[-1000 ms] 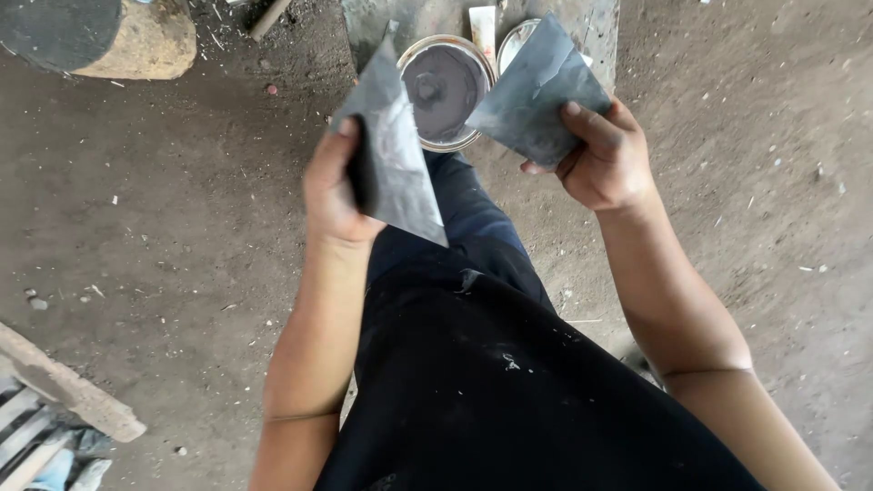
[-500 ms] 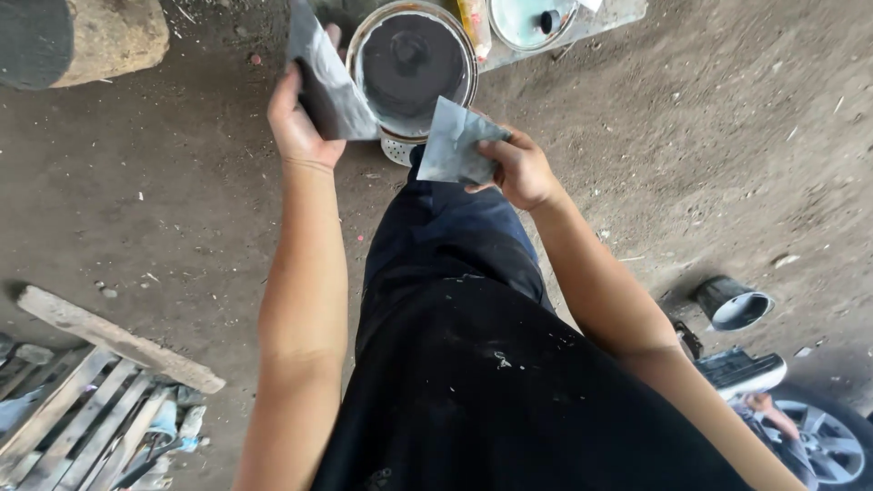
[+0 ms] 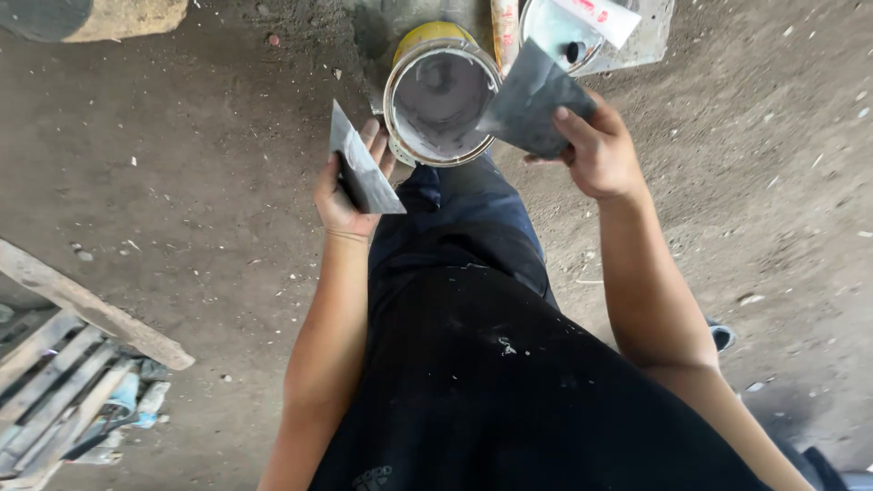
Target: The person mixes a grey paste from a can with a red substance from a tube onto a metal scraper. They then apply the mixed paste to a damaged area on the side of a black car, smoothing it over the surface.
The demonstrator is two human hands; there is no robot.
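My left hand (image 3: 344, 191) grips a grey, putty-smeared triangular scraper blade (image 3: 362, 167), held edge-up just left of an open round can (image 3: 442, 95). The can has a yellow wall and holds grey paste. My right hand (image 3: 596, 153) holds a second flat grey scraper (image 3: 531, 102), its tip reaching over the can's right rim. Both hands are out in front of my dark trousers (image 3: 464, 236).
A second open tin (image 3: 556, 29) and a flat grey board (image 3: 646, 41) lie beyond the can. A log end (image 3: 100, 14) sits at top left. Wooden slats and a plank (image 3: 82, 309) lie at lower left. A shoe (image 3: 723, 335) shows at right on the dirt floor.
The view shifted. My right hand moved up and to the right, bringing its scraper tip to the can's rim. My left hand lowered its scraper away from the can.
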